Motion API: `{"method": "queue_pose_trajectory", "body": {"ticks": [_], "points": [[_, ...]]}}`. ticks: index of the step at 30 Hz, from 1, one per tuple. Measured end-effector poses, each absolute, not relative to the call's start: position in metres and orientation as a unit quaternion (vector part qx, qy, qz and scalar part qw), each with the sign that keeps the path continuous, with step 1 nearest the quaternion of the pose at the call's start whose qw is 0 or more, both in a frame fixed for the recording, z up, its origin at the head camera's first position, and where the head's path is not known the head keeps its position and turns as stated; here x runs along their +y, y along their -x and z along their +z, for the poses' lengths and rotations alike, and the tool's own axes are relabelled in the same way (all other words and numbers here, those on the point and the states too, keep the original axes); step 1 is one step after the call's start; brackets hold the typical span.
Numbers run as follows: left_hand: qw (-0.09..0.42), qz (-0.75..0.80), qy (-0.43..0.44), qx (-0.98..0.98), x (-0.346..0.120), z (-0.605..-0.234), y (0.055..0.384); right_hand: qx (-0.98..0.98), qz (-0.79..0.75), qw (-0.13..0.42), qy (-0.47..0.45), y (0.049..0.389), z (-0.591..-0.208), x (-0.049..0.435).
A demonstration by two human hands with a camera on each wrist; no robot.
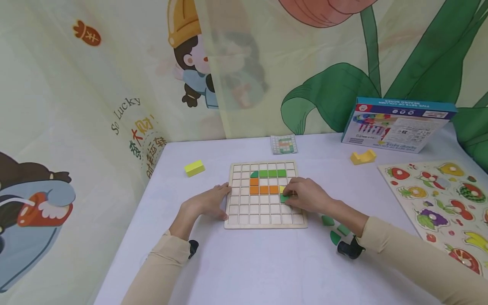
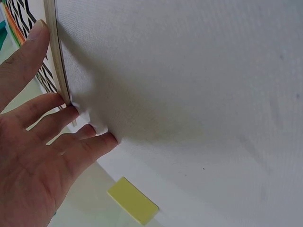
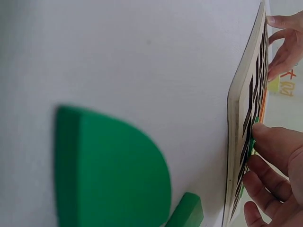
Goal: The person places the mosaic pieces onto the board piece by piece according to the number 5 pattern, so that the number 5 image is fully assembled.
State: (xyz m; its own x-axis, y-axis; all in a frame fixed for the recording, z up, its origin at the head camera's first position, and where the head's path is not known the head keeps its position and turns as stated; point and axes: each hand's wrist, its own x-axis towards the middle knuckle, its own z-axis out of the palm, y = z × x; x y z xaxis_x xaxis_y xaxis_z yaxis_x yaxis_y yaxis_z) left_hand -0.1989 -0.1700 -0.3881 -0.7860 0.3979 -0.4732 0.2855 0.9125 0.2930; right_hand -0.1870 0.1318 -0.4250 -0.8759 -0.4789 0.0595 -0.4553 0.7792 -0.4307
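A wooden grid board (image 1: pixel 244 210) lies on the white table with green, orange and yellow tiles in its cells. My right hand (image 1: pixel 308 195) is over its right side and pinches a small green square tile (image 1: pixel 283 198) between thumb and fingers. That tile sits just below a yellow tile (image 1: pixel 281 188). In the right wrist view, the thumb (image 3: pixel 272 142) presses at the green piece on the board. My left hand (image 1: pixel 207 201) rests at the board's left edge, its fingers (image 2: pixel 90 149) spread and the thumb against the rim.
Loose green pieces, one a quarter-round piece (image 1: pixel 335 238), lie beneath my right forearm. A yellow block (image 1: pixel 195 168) is left of the board; a pattern card (image 1: pixel 284 144) lies behind it. Rightward are a yellow curved block (image 1: pixel 363 157), a box (image 1: pixel 396 127) and a fruit puzzle board (image 1: pixel 409 199).
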Motion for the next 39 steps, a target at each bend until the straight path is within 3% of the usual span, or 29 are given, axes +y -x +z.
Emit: {"method": "queue_pose_trajectory", "body": {"ticks": [15,23,31,39], "points": [[0.272,0.101,-0.185,0.939,-0.167,-0.393,0.199,0.942,-0.242,0.051,0.228,0.187,-0.421,0.143],[0.27,0.103,-0.187,0.939,-0.166,-0.391,0.198,0.947,-0.251,0.093,0.18,0.185,-0.402,0.191],[0.273,0.102,-0.182,0.939,-0.167,-0.388,0.197,0.945,-0.252,0.136,0.157,0.163,-0.402,0.245],[0.271,0.103,-0.187,0.939,-0.169,-0.386,0.198,0.939,-0.26,0.13,0.186,0.143,-0.417,0.253]]}}
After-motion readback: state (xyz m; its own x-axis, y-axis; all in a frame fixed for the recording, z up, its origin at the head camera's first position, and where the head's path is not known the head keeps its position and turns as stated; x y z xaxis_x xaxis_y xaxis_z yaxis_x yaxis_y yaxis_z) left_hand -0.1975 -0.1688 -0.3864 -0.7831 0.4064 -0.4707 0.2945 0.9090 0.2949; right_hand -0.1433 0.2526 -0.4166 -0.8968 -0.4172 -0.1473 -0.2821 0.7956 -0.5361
